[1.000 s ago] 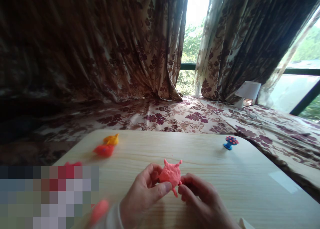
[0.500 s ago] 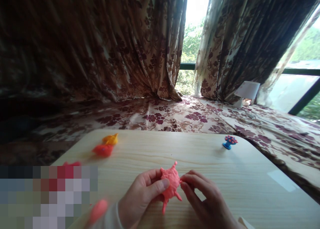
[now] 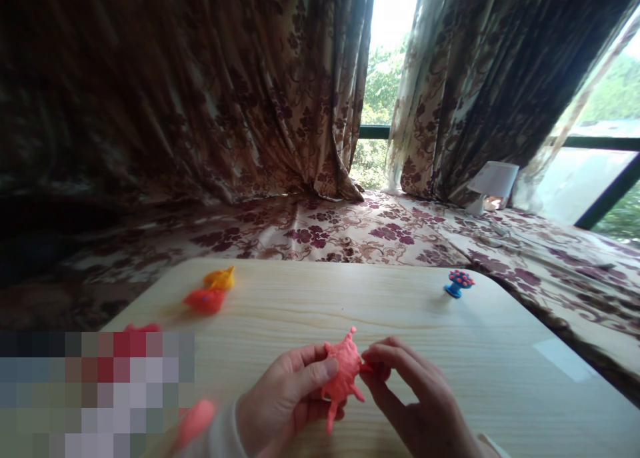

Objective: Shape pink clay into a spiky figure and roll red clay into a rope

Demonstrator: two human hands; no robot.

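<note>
In the head view, my left hand grips a lumpy pink clay figure with short arms sticking out around its edge. The thumb presses on its face, and the fingers curl behind it. My right hand is closed at the figure's right side, thumb and fingertips pinching one of its arms. The fingertips hide most of that arm. Both hands are held just above the pale wooden table.
At the table's far left lie a yellow clay piece and a red clay piece. A blue stand with a pink-dotted top is at the far right. Near my left forearm is a pink lump. Behind stands a white lamp.
The clay figure has tilted slightly in my left hand. My right fingers have shifted a little on the arm they pinch, which shows more between them and the body.
</note>
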